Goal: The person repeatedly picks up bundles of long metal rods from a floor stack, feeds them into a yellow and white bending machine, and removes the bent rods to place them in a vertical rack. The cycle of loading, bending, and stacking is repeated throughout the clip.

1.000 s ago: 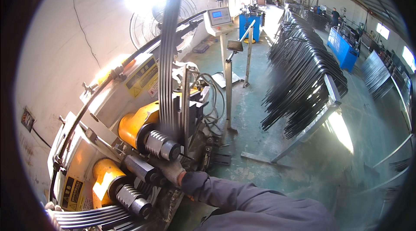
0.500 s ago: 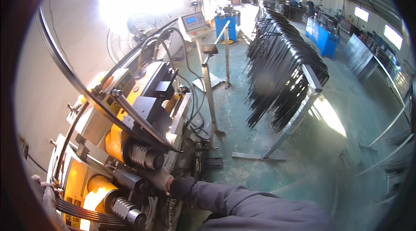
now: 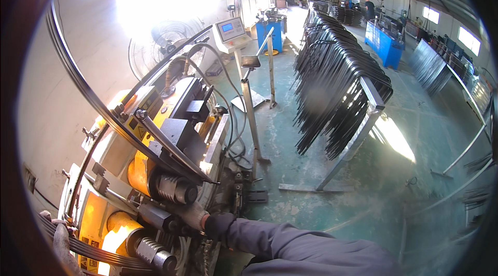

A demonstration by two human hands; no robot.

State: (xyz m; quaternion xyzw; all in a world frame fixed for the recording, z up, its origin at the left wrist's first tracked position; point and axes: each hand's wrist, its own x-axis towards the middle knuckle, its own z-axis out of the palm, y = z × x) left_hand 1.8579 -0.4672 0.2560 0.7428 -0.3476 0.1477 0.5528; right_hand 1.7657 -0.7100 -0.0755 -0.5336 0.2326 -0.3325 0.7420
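At the lower left, my left hand (image 3: 62, 247) in a grey glove is closed over a bundle of thin dark metal bars (image 3: 111, 258). The bars curve along the front of a yellow bending machine (image 3: 139, 170) with ridged rollers. My right hand (image 3: 194, 216), in a pale glove, reaches in between the upper ridged roller (image 3: 176, 187) and the lower ridged roller (image 3: 155, 253). It lies beside a dark cylinder (image 3: 155, 216); its fingers are hidden behind the machine parts. More long dark bars (image 3: 85, 89) arch over the machine's upper side, next to a coil spring (image 3: 150, 124).
A control box (image 3: 230, 29) with a lit screen stands on a post beyond the machine. Many bent black tubes (image 3: 342, 63) hang on a metal rack (image 3: 358, 138) to the right. Hoses (image 3: 228, 105) loop beside the machine. A fan (image 3: 166, 43) stands by the wall; people work far back.
The view has shifted slightly. Both hands stay in nearly the same places, the left on the bars and the right between the rollers.
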